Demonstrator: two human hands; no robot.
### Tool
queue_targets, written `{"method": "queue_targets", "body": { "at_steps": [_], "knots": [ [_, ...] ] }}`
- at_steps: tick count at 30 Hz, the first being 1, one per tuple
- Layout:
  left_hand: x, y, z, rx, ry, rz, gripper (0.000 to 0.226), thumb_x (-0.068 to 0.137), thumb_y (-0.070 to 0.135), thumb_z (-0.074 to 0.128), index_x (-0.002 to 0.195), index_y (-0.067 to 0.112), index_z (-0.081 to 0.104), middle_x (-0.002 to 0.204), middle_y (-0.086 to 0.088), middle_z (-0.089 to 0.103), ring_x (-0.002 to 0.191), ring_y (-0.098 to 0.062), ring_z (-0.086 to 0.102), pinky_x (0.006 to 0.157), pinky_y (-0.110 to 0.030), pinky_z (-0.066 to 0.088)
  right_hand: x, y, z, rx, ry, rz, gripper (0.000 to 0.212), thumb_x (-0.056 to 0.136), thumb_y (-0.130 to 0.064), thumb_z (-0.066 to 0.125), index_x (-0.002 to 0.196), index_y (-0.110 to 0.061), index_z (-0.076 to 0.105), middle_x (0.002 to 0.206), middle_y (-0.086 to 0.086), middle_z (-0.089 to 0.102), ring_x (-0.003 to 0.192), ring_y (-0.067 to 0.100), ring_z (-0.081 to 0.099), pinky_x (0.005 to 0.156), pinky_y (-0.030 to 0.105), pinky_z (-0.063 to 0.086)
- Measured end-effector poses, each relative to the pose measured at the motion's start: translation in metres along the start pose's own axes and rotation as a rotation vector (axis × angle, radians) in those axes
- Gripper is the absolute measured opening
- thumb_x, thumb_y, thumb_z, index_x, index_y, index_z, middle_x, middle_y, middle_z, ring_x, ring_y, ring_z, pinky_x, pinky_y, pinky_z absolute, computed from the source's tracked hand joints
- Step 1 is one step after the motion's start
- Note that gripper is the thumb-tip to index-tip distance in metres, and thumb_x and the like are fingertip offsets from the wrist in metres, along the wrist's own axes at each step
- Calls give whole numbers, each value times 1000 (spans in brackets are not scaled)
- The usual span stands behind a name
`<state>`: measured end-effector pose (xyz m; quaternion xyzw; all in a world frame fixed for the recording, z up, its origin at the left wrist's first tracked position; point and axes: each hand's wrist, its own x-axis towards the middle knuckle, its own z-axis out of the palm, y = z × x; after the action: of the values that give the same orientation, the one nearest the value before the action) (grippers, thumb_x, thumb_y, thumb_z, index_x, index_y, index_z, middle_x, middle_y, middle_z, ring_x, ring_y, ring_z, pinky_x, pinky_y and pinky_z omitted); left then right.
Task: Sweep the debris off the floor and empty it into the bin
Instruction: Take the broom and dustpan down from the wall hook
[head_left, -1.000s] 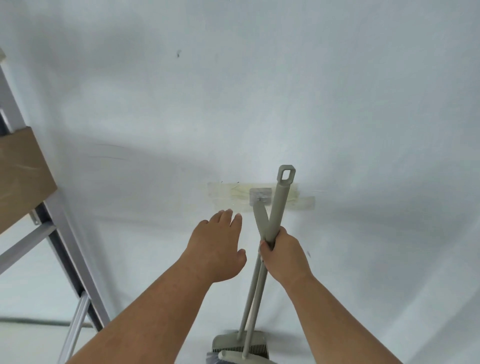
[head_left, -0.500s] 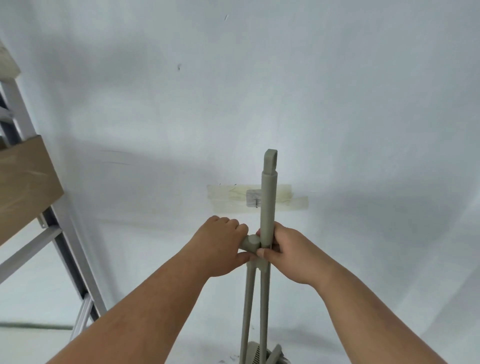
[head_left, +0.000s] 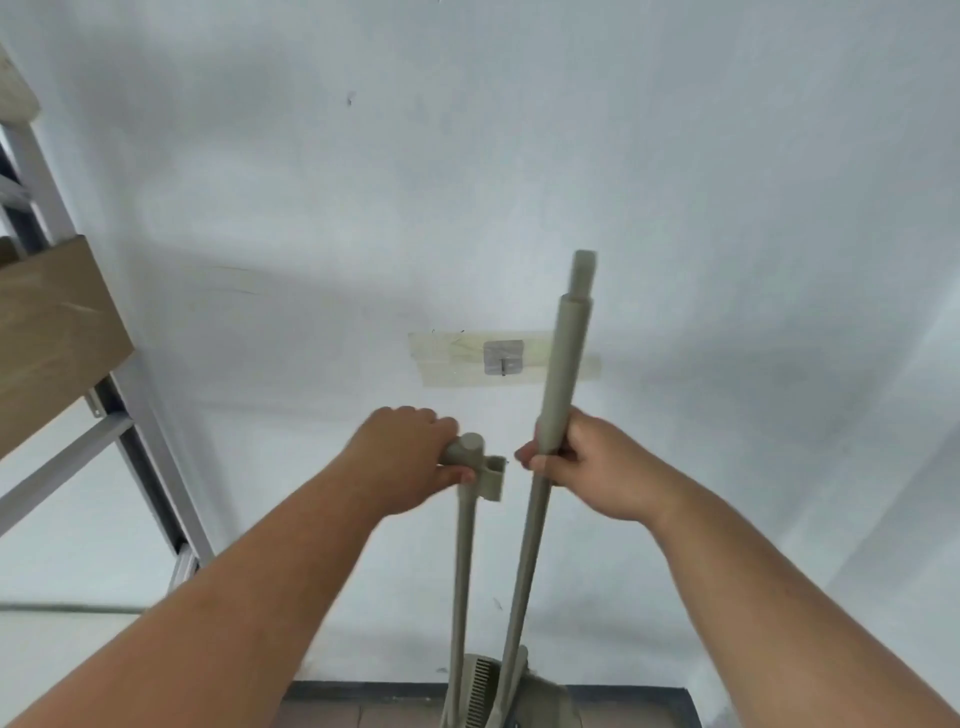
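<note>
Broom handle (head_left: 563, 364) clenched in my right grip (head_left: 582, 467), dustpan handle (head_left: 465, 545) clenched in my left grip (head_left: 410, 462), just apart. I judge sweeping comes next: lower both toward the floor.

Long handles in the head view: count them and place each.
2. The dustpan handle is in the left hand; the broom handle is in the right hand. None seems hidden.

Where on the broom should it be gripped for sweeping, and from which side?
Grip the broom handle on its upper shaft, below the narrower end cap, as the right hand does now, wrapping it from the right. The pole is round, slim and nearly upright, so a full wrap fits. The left hand holds the dustpan handle on the left, so coming from the right probably avoids it.
</note>
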<state>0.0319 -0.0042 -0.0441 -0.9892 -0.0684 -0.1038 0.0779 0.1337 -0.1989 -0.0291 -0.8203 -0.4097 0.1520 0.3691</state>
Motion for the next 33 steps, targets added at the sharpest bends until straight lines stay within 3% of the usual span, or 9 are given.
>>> {"method": "queue_targets", "body": {
  "at_steps": [4, 8, 11, 14, 17, 21, 26, 29, 33],
  "knots": [
    [-12, -15, 6, -8, -44, -47, 43, 89, 61, 44, 103, 21, 52, 85, 7, 44, 86, -18, 53, 72, -28, 36, -15, 12, -19, 3, -25, 76, 10, 87, -25, 65, 91, -27, 56, 98, -5, 67, 97, 17, 67, 87, 41, 56],
    [-18, 4, 14, -45, -98, -39, 39, 87, 61, 47, 94, 23, 50, 85, 8, 46, 77, -15, 47, 66, -28, 37, -19, 8, -4, -77, -104, 190, 8, 90, -28, 61, 95, -32, 55, 83, 0, 67, 72, 16, 71, 72, 32, 58],
    [-28, 14, 32, -47, -158, -41, 38, 87, 61, 48, 86, 24, 44, 82, 8, 50, 75, -17, 51, 64, -29, 39, -22, 16, 13, 113, -145, 306, 12, 94, -16, 56, 106, -18, 54, 81, 9, 71, 71, 22, 74, 67, 28, 59],
    [-41, 26, 57, -28, -230, -48, 41, 86, 63, 47, 86, 22, 43, 74, 8, 47, 73, -18, 50, 63, -30, 39, -28, 32, 34, 351, -151, 422, 14, 94, -2, 52, 102, -13, 56, 93, 17, 70, 79, 26, 74, 68, 25, 61],
    [-56, 36, 83, -39, -294, -66, 44, 86, 64, 46, 88, 20, 44, 70, 8, 44, 73, -19, 49, 62, -30, 39, -34, 49, 56, 652, -120, 589, 31, 92, 11, 33, 99, -7, 58, 109, 24, 62, 80, 30, 73, 68, 26, 62],
    [-77, 47, 116, -90, -404, -89, 48, 85, 65, 44, 95, 18, 49, 70, 8, 43, 75, -19, 49, 62, -30, 39, -48, 72, 82, 1012, -72, 844, 40, 89, 10, 19, 99, 6, 58, 90, 30, 62, 72, 38, 71, 67, 34, 62],
    [-103, 61, 154, -151, -504, -122, 49, 84, 64, 47, 98, 18, 52, 69, 7, 40, 76, -21, 48, 66, -31, 43, -63, 102, 121, 1057, -41, 1069, 23, 98, -17, 49, 84, 1, 57, 80, 17, 56, 59, 36, 69, 56, 33, 60],
    [-118, 70, 174, -191, -553, -127, 51, 83, 66, 47, 98, 17, 52, 74, 4, 44, 77, -22, 49, 69, -33, 46, -69, 117, 146, 1104, -86, 1196, 18, 95, -11, 54, 79, -3, 56, 74, 14, 56, 47, 30, 67, 41, 26, 57],
    [-139, 81, 192, -246, -612, -161, 49, 83, 65, 48, 98, 18, 51, 83, 3, 50, 80, -21, 51, 66, -32, 40, -73, 129, 176, 1100, -260, 1361, 25, 94, -6, 50, 69, -4, 51, 58, 11, 50, 34, 16, 57, 37, 16, 51]
  ]
}}
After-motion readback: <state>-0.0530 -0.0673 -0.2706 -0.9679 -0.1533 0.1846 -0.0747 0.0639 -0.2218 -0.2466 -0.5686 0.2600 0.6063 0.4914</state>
